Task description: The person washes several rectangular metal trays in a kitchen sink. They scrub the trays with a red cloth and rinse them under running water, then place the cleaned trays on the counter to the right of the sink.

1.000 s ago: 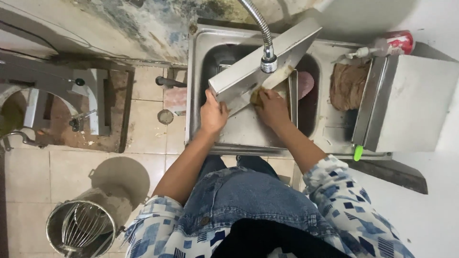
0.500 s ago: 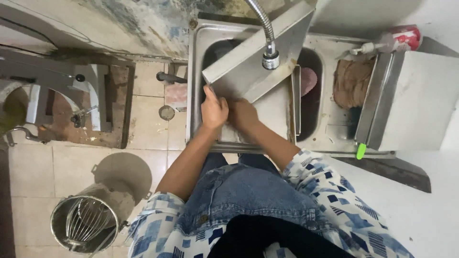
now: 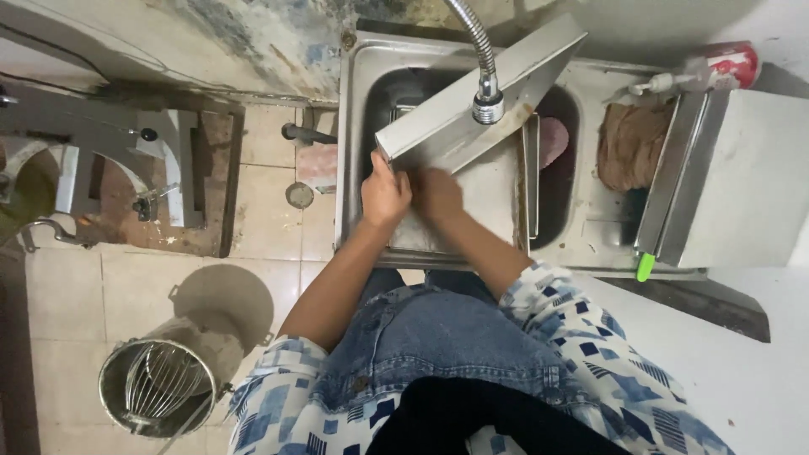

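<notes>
The tiled floor fills the left half of the view, with a grey metal machine stand at about ten o'clock. The steel sink sits at twelve o'clock, set in a wet counter, and a boxy steel housing stands at two o'clock.

Across the sink basin lies a long stainless tray, tilted, its high end towards one o'clock and its low corner at the person's hands. A second flat steel sheet lies under it in the basin. The tray looks stiff, fairly heavy for its size, wet and so likely slippery, with thin folded edges. The safest hold seems to be on the folded rim near a corner, fingers wrapped over the lip.

At seven o'clock a steel mixing bowl stands on the floor with a wire whisk inside it. A brown rag lies on the counter at two o'clock.

The left hand has its grip closed on the low corner of the tray, fingers over the edge. The right hand is just beside it, against the tray's lower edge; it is blurred, so I cannot tell whether its grip is clenched or released, or whether it holds anything.

The flexible faucet hangs over the tray's middle. A red-capped spray bottle lies at one o'clock, and a small green handle pokes out at three o'clock.
</notes>
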